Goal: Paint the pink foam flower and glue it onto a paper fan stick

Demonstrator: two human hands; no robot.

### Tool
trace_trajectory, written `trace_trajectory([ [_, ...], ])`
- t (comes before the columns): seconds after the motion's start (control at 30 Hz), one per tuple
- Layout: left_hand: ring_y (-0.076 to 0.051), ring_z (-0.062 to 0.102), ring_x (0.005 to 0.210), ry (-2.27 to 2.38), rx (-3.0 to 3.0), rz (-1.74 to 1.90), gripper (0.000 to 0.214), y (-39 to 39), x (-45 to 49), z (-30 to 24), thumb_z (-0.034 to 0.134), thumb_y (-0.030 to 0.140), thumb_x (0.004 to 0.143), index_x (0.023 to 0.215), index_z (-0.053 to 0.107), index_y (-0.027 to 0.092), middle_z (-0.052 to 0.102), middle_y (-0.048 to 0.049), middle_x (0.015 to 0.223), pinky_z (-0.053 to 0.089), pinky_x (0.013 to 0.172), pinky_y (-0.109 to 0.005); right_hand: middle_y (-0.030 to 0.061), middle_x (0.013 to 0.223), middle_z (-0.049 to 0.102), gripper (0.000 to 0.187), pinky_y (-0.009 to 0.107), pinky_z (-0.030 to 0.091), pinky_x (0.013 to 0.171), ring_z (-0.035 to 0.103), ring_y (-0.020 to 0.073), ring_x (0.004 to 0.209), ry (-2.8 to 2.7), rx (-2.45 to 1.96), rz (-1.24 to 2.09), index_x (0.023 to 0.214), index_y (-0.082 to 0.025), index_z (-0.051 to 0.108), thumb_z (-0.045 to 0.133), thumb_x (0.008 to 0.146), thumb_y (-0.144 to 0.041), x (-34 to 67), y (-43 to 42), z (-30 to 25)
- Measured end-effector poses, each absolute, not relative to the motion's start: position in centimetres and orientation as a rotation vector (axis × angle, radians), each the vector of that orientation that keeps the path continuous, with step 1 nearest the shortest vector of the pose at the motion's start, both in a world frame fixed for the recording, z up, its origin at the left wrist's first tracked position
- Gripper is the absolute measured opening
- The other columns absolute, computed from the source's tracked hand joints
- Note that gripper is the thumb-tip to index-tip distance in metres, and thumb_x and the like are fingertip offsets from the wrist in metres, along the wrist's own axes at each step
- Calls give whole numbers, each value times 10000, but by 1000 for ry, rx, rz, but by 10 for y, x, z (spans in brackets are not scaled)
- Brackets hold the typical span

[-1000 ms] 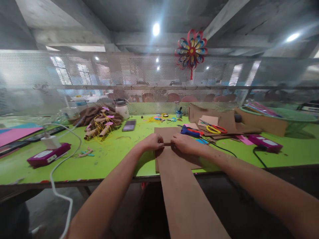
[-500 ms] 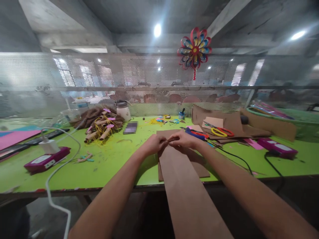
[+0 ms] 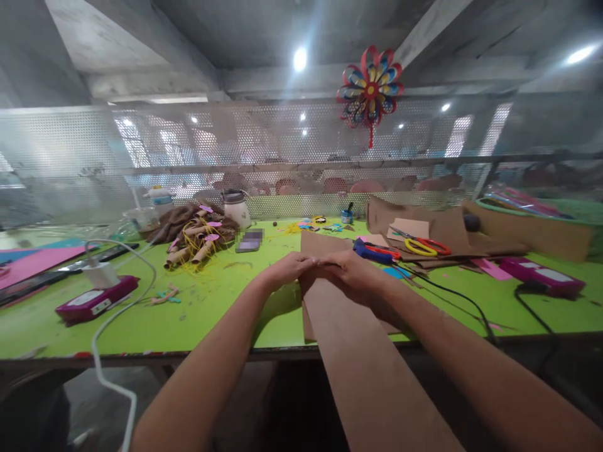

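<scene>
Holding brown paper strip (image 3: 367,358), hands (image 3: 348,267) curled closed, blue corded tool (image 3: 372,252) near scissors (image 3: 424,253)

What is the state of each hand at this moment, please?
Left hand: at the far end of the brown card strip; grip cannot be told.
Right hand: at the same end; grip hidden, cannot be told.
</scene>
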State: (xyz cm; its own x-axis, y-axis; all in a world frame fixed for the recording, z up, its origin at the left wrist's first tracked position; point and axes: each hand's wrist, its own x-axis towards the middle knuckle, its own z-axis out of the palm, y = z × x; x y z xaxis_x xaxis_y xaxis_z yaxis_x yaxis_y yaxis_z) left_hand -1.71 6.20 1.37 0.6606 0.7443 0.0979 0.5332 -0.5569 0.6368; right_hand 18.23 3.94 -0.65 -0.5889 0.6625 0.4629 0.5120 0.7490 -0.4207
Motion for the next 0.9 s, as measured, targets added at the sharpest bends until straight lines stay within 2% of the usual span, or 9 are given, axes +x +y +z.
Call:
trace_trajectory([
  [0.1, -141, 518, 760, 985, 2257, 445, 481, 61, -19, 15, 369, 501, 866, 922, 663, 124, 647, -42, 881, 377, 642, -215, 56, 1081, 666, 283, 288, 431, 831, 601, 178, 953, -2338, -898, 263, 1080, -207, 641, 431, 890, -199, 185, 37, -3],
  [0.33, -119, 481, 681, 957, 2228, 407, 458, 56, -16, 13, 467, 538, 807, 925, 663, 142, 618, -17, 780, 340, 599, -212, 63, 895, 691, 221, 240, 415, 692, 596, 149, 776, -2378, -971, 332, 940, -163, 672, 479, 864, -239, 189, 33, 1],
  [0.53, -80, 347, 554, 938, 2239, 449, 456, 53, -13, 15, 485, 560, 785, 713, 591, 123, 440, 33, 586, 252, 513, -208, 42, 945, 690, 239, 256, 428, 747, 594, 160, 848, -2349, -949, 537, 990, -177, 667, 519, 813, -237, 197, 35, 5],
  [0.67, -82, 346, 558, 896, 2257, 476, 432, 53, -14, 17, 462, 533, 809, 718, 583, 128, 427, 35, 591, 258, 530, -218, 54, 1010, 659, 270, 272, 425, 773, 575, 164, 896, -2269, -909, 656, 1002, -174, 654, 541, 807, -323, 203, 36, 11],
  [0.7, -82, 345, 557, 888, 2257, 480, 424, 52, -14, 18, 457, 522, 815, 710, 577, 129, 422, 36, 589, 258, 531, -219, 58, 971, 660, 283, 267, 426, 742, 574, 157, 856, -2220, -915, 684, 954, -163, 660, 516, 824, -369, 204, 37, 12],
  [0.77, -81, 339, 552, 890, 2258, 491, 407, 49, -13, 20, 456, 499, 822, 671, 547, 131, 405, 38, 578, 254, 528, -219, 46, 765, 642, 389, 250, 414, 635, 549, 130, 686, -2129, -952, 744, 784, -138, 648, 434, 860, -454, 204, 38, 11],
  [0.83, -80, 336, 545, 906, 2260, 498, 394, 47, -12, 21, 452, 473, 830, 635, 509, 134, 390, 40, 567, 255, 526, -219, -3, 534, 528, 476, 235, 367, 530, 459, 99, 510, -2098, -986, 828, 626, -141, 574, 383, 870, -503, 205, 39, 9],
  [0.9, -79, 340, 542, 917, 2271, 503, 387, 47, -12, 21, 440, 454, 840, 626, 494, 135, 390, 40, 564, 263, 529, -219, -41, 452, 433, 467, 223, 319, 471, 386, 79, 432, -2105, -994, 916, 590, -151, 526, 411, 852, -519, 205, 41, 6],
])
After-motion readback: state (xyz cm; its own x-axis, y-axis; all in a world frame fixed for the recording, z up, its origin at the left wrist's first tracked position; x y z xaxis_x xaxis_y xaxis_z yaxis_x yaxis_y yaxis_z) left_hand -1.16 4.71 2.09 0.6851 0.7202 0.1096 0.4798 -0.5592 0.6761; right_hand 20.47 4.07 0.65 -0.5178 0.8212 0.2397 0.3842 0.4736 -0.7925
